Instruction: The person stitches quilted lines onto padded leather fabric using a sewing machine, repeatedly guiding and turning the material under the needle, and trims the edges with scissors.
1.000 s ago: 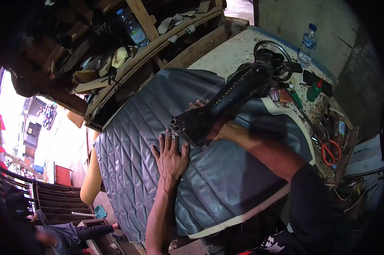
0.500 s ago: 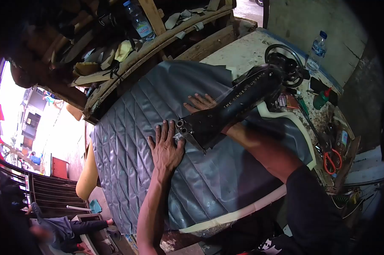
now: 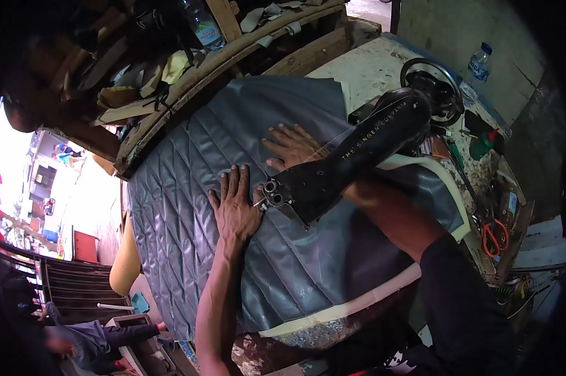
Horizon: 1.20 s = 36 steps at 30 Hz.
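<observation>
A dark grey sheet of padded vinyl [image 3: 283, 276], quilted with slanting stitch lines and backed with pale foam, lies under a black sewing machine [image 3: 371, 150] lettered "The Singer Company". My left hand [image 3: 236, 203] rests flat on the vinyl, fingers spread, just left of the machine's needle end. On the far side of the machine arm, my right hand [image 3: 293, 147] presses flat on the same sheet with its fingers apart. My right forearm passes beneath the machine arm, which hides the wrist. The needle and presser foot cannot be made out clearly.
Red-handled scissors [image 3: 495, 238], a green bottle with a red tip [image 3: 482, 145] and a water bottle [image 3: 478, 66] are to the right. A wooden shelf [image 3: 189, 81] holding scraps borders the far left side. Another person [image 3: 89, 338] sits at lower left.
The vinyl has shifted slightly away from me under the machine. My right hand shows more beyond the machine arm, its fingers further out. My left hand stays flat beside the needle end.
</observation>
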Tool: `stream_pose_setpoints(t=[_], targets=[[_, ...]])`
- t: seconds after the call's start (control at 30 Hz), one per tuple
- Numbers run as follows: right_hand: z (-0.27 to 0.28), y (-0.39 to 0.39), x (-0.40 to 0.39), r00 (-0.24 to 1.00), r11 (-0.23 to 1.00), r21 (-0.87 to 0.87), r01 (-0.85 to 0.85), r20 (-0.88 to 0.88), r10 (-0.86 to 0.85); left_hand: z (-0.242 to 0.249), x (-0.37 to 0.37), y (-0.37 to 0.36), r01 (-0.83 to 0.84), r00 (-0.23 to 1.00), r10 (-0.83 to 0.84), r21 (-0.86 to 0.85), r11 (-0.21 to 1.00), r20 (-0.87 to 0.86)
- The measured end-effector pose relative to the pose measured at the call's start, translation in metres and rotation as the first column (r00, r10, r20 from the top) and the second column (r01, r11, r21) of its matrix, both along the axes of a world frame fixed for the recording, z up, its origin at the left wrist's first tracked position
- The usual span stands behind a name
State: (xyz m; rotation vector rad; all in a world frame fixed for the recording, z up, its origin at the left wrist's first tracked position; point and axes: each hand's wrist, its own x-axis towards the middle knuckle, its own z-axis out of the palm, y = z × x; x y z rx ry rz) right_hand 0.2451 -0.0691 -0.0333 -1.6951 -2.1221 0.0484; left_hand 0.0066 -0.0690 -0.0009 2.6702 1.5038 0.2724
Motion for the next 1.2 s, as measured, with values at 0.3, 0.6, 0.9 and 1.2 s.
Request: stream_pose_setpoints(t=[0.3,0.6,0.9,1.2], targets=[[0.008,0.02,-0.007,1.0,0.999,0.038,0.014,0.022,-0.015,0.002,-0.001,0.022,-0.003,1.0,0.004,-0.031,1.0,0.027],[0.007,0.039,-0.006,1.0,0.999,0.042,0.023,0.016,-0.024,0.007,0.003,0.041,-0.018,0.999,0.019,-0.047,0.999,0.026],[0.016,0.04,-0.008,0.999,0.998,0.041,0.053,-0.002,-0.053,0.003,0.001,0.045,-0.007,0.998,0.009,-0.033,0.999,0.055],[-0.006,-0.1,0.0,0.972,0.962,0.262,-0.07,0.237,0.006,0.014,-0.006,-0.102,0.048,0.978,-0.029,-0.085,0.995,0.208]])
